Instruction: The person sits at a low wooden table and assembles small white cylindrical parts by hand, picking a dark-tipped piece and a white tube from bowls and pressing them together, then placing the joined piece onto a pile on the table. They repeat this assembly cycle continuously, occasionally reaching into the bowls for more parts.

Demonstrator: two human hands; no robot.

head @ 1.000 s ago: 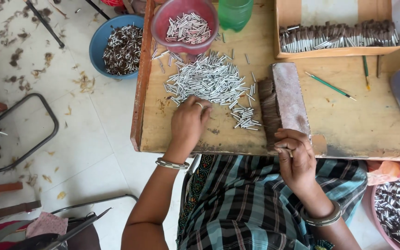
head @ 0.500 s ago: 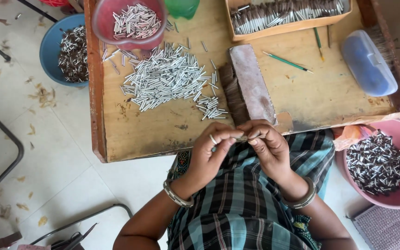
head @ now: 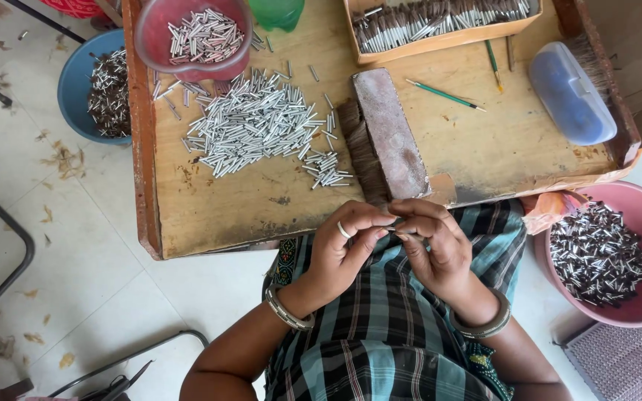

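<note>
My left hand (head: 347, 245) and my right hand (head: 434, 243) meet in front of my lap, just below the near edge of the wooden board (head: 261, 204). Together their fingertips pinch a small silver metal tube (head: 394, 231) with a tuft of dark bristles at its end. A heap of loose silver tubes (head: 258, 122) lies on the board's left half. Beside it stands a long brick-shaped block (head: 389, 130) with dark bristle fibres (head: 358, 152) along its left side.
A pink bowl of tubes (head: 195, 37) sits at the board's far left; a blue bowl (head: 94, 85) is on the floor. A box of finished pieces (head: 440, 18), green pencils (head: 446, 95), a blue case (head: 570, 93) and a pink basin (head: 607, 252) lie to the right.
My left hand left the tube heap and came back to my lap. My right hand came off the block, and both now pinch one tube together.
</note>
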